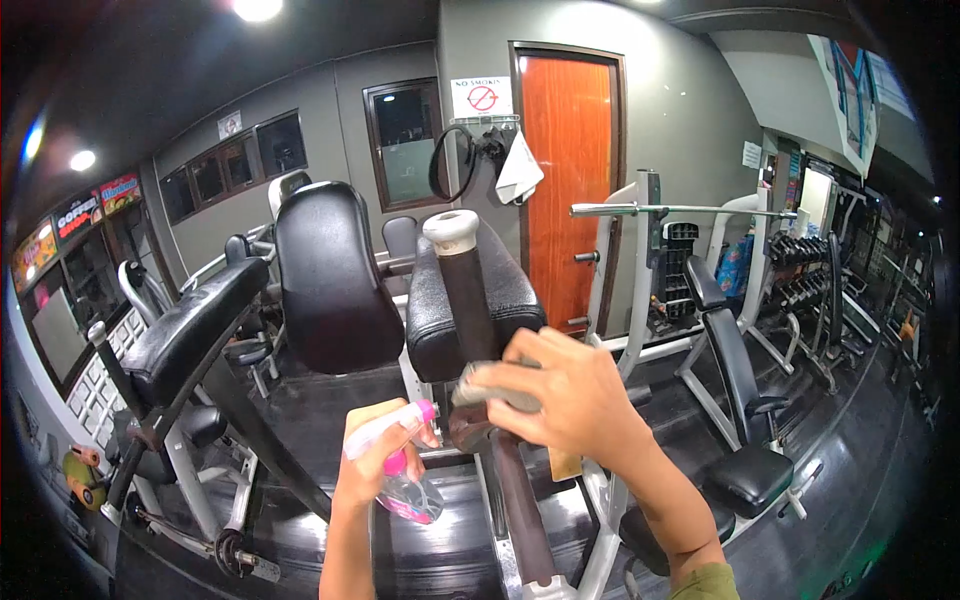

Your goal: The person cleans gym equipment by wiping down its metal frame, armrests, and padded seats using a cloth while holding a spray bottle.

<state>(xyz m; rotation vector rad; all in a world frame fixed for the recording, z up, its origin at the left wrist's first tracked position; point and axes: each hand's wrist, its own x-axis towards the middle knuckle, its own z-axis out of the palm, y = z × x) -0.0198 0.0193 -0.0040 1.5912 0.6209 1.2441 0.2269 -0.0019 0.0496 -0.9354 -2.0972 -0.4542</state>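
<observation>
My left hand (385, 445) grips a clear spray bottle (412, 497) with a white and pink trigger head, its pink nozzle pointing toward the machine's bar. In my right hand (560, 390) is a folded grey cloth (495, 397), slightly blurred, held by the dark handle of the machine. That upright handle (465, 300) has a dark grip and a white round end cap. Behind it sits a black padded arm rest (510, 300). Below my hands a brown-black padded bar (515, 490) runs down toward me.
A black backrest (335, 270) and another long black pad (195, 325) stand to the left. On the right are a barbell (680, 210) on a rack, a bench (745, 480) and dumbbells (800, 270). A white towel (518, 170) hangs beside the orange door (568, 190).
</observation>
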